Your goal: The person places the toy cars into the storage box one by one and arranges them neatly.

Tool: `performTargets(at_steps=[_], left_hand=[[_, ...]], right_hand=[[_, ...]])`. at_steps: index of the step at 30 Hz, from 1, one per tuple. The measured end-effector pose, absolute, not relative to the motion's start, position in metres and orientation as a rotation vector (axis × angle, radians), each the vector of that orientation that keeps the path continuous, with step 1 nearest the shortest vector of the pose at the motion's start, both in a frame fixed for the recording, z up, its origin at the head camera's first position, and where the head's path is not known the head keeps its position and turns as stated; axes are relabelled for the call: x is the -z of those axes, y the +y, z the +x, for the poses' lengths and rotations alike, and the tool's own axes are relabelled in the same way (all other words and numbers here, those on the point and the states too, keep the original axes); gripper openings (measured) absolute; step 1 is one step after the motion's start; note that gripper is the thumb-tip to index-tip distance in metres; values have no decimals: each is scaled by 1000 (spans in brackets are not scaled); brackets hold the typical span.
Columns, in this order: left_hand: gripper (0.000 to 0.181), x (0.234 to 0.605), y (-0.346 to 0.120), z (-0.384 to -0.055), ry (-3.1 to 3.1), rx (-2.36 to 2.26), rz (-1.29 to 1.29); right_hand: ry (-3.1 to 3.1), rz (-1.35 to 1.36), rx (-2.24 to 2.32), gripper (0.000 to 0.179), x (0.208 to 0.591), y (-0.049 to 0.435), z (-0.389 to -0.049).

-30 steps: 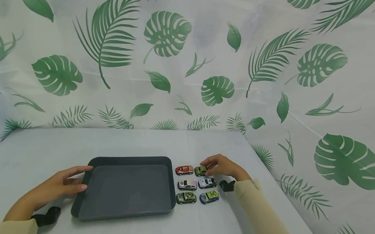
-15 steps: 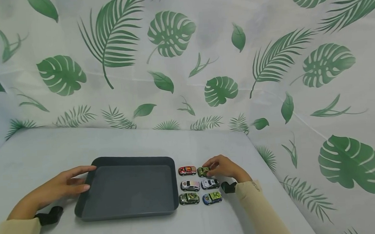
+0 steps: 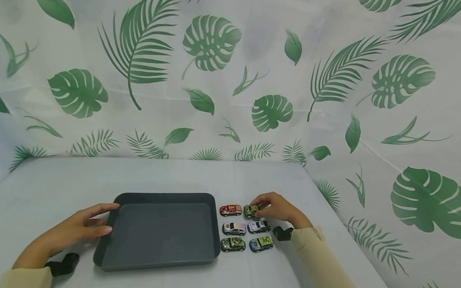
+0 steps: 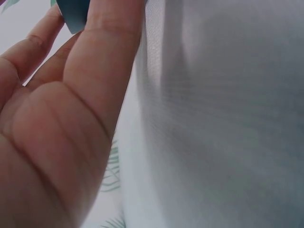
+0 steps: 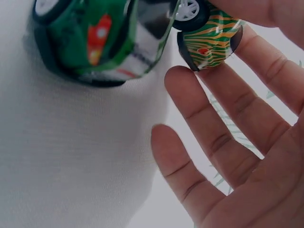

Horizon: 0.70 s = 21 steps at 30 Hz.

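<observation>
My left hand (image 3: 78, 226) holds the left side of a dark grey baking tray (image 3: 166, 265), thumb and index fingertips at its rim; the left wrist view shows a corner of the tray (image 4: 75, 16) between thumb and fingers. Right of the tray, toy cars stand in two columns. At the far end of the right column, my right hand (image 3: 278, 209) pinches a green camouflage toy car (image 3: 251, 210), partly hidden by the fingers. In the right wrist view, this toy car (image 5: 211, 45) shows orange stripes, while its lower fingers are spread.
Near the right hand are a red toy car (image 3: 230, 210), a white one (image 3: 234, 228), a silver one (image 3: 258, 226), a dark camouflage one (image 3: 233, 244) and a blue and lime one (image 3: 261, 243). Leaf-printed cloth (image 3: 219, 88) hangs behind the white table (image 3: 169, 171).
The head view has shifted slightly, so everything sits a little further right. Both hands keep their places on the tray and the green toy car.
</observation>
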<state>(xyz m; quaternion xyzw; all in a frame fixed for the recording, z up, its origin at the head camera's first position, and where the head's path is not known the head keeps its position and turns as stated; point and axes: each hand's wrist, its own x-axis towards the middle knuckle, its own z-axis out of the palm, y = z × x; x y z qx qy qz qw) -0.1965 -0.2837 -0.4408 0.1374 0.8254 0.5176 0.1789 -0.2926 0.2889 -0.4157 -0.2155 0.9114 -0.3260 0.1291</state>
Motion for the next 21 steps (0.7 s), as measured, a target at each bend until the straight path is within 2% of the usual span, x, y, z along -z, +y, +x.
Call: performTargets(at_steps=[21], left_hand=[[73, 441, -282, -196, 2330, -1486, 448]], right_hand=[[2600, -763, 1105, 27, 406, 278, -282]])
